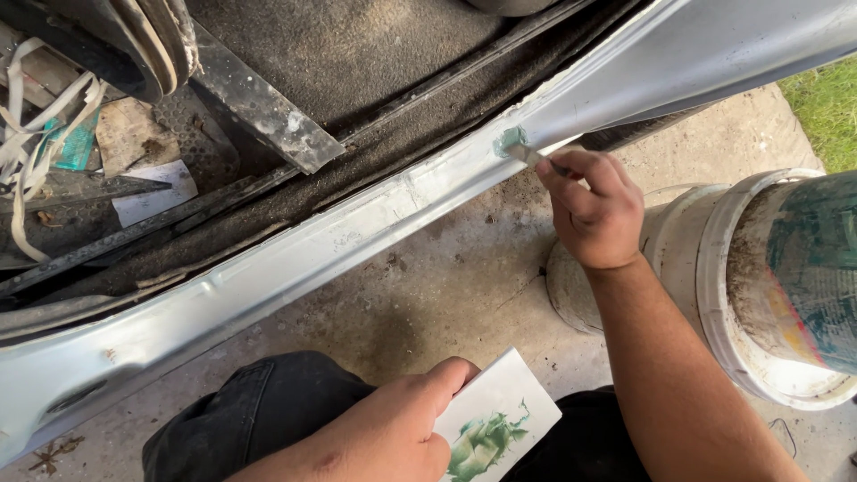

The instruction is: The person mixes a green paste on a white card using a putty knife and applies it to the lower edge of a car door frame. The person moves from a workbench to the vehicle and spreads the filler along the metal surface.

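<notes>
My right hand [594, 212], right of centre, pinches a small putty knife [533, 157], its tip on a green filler dab [511, 140] on the silver car sill [295, 259]. My left hand [393, 428], bottom centre, grips a white mixing board [500, 419] smeared with green.

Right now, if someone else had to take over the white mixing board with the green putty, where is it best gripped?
Grip the white board by its bare near-left edge, beside the left hand, coming from the person's side. The green putty smears the lower middle of its face, so that edge stays clean.
</notes>
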